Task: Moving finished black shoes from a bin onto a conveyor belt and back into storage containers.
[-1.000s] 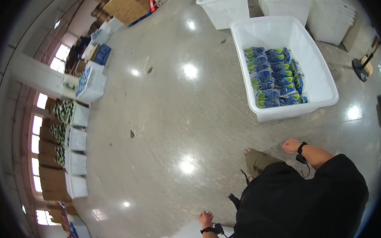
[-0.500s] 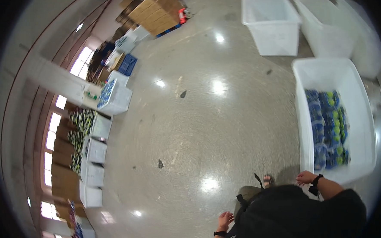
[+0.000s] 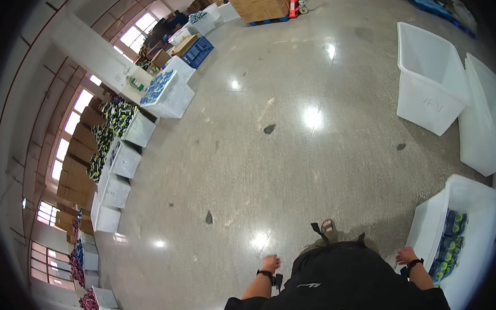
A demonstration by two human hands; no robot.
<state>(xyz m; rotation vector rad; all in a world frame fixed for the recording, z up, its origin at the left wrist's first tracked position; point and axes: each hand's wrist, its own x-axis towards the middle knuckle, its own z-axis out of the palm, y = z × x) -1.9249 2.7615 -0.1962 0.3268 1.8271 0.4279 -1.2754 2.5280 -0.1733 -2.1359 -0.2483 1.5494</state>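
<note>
My left hand [image 3: 271, 262] hangs in front of my body at the lower middle, its fingers loosely bent and nothing in it. My right hand [image 3: 406, 255] is empty too, its fingers slightly curled and apart. It is nearest to a white plastic bin [image 3: 425, 216] at the lower right, and I cannot tell if it touches the rim. Inside that bin lie rows of blue and green wrapped packs [image 3: 450, 244]. Dark bands circle both wrists. One sandalled foot [image 3: 327, 225] shows ahead of my black shirt [image 3: 333, 279].
More white bins [image 3: 432, 83] stand at the right. Along the left wall runs a row of filled white bins [image 3: 126, 160] beside stacked cartons [image 3: 78, 176]. A carton stack [image 3: 259, 3] and a red pallet jack [image 3: 294, 8] are at the back. Grey floor [image 3: 249, 172] lies between.
The view has turned and moved. The packed bin now sits lower in view at my right. My left hand has risen and swung forward; the right hand remains near the bin.
</note>
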